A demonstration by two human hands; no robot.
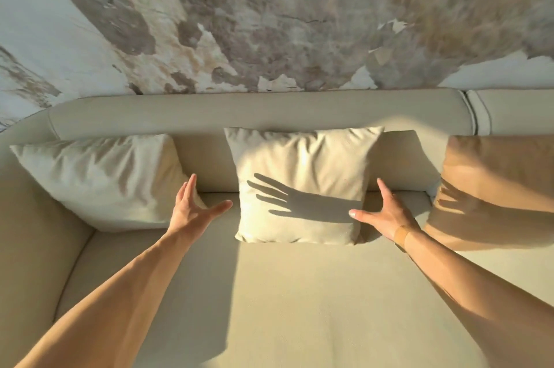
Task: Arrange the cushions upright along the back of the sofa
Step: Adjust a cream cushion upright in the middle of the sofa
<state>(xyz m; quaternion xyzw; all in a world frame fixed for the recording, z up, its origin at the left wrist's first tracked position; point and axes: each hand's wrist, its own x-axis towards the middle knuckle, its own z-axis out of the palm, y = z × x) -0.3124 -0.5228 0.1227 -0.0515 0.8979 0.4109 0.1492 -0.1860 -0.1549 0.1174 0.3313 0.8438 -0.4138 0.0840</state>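
A cream middle cushion (302,163) stands upright against the backrest of the beige sofa (260,111). A white cushion (99,175) leans in the left corner, and a tan cushion (497,187) stands at the right. My left hand (195,205) hovers open between the white and the middle cushion, touching neither that I can tell. My right hand (386,211) is open just right of the middle cushion, its thumb at the cushion's lower right edge. Its shadow falls across the cushion's front.
The wide seat (287,292) stretches in front of the cushions. The sofa's left arm (27,247) curves round at the left. A second sofa section (515,109) joins at the right. Behind is a wall with peeling paint (269,22).
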